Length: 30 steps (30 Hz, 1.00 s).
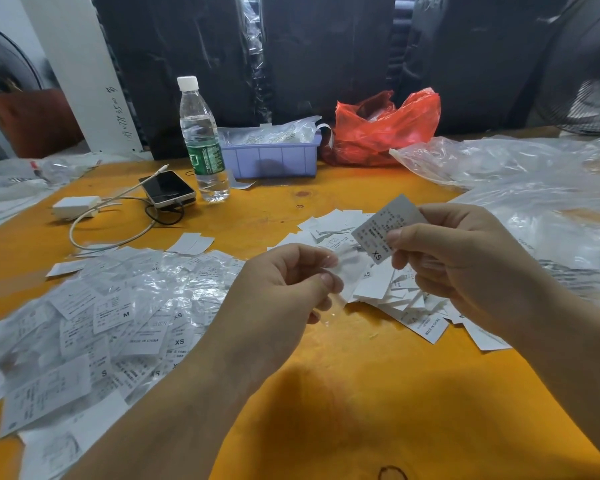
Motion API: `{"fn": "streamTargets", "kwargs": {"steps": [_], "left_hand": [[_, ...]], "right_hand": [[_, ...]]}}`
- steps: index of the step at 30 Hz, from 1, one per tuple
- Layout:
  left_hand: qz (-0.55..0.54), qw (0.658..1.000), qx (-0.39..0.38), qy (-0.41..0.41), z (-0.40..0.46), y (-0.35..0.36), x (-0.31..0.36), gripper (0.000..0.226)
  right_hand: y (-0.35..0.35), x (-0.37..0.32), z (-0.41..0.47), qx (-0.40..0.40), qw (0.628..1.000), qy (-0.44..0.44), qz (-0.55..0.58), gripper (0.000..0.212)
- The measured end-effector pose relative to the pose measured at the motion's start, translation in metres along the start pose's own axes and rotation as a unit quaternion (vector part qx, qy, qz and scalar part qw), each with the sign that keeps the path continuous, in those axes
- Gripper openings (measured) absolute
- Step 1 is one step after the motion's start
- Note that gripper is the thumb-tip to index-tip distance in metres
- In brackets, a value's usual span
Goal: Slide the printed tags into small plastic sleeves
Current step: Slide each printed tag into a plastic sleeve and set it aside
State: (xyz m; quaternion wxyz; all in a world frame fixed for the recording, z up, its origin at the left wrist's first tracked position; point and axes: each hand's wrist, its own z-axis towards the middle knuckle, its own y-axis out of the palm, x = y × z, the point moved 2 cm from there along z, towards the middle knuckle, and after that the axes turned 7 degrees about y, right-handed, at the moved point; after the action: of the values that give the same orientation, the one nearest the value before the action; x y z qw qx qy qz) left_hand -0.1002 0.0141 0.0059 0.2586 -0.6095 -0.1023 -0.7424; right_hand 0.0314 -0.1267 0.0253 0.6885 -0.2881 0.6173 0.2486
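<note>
**Midway: one XS tag about to be sleeved**

I saw a large sleeved pile [111, 317] near left, loose tags [388, 289] centre-right. My right hand [465, 258] pinched an XS tag [383, 228]; my left hand [284, 282] pinched a clear sleeve [329, 299], not yet filled.

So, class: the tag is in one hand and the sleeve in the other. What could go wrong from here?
1. The left hand pinches the clear sleeve near its edge; its mouth may stay closed and the XS tag buckle.
2. The right hand holds the tag tilted, so a corner could snag.
3. The loose tags below could get knocked.
</note>
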Motion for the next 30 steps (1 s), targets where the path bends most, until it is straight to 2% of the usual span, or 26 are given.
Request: {"fn": "streamTargets", "kwargs": {"steps": [4,11,17,27,30], "left_hand": [[0.011,1.0,-0.004,0.011,-0.001,0.0,0.0,0.019],[0.041,0.998,-0.017,0.036,-0.002,0.002,-0.002,0.021],[0.046,0.998,-0.028,0.04,-0.002,0.003,-0.003,0.02],[0.038,0.998,-0.041,0.023,-0.004,0.007,0.0,0.015],[0.027,0.998,-0.045,0.028,-0.004,0.008,-0.001,0.009]], "right_hand": [[-0.003,0.0,0.001,-0.026,0.999,0.013,-0.019,0.01],[-0.001,0.0,0.001,-0.029,0.998,0.016,-0.048,0.012],[0.004,-0.001,0.0,-0.03,0.997,0.014,-0.064,0.037],[0.007,-0.001,-0.001,-0.037,0.997,0.012,-0.067,0.028],[0.011,0.0,-0.002,-0.059,0.996,0.012,-0.064,0.038]]}}
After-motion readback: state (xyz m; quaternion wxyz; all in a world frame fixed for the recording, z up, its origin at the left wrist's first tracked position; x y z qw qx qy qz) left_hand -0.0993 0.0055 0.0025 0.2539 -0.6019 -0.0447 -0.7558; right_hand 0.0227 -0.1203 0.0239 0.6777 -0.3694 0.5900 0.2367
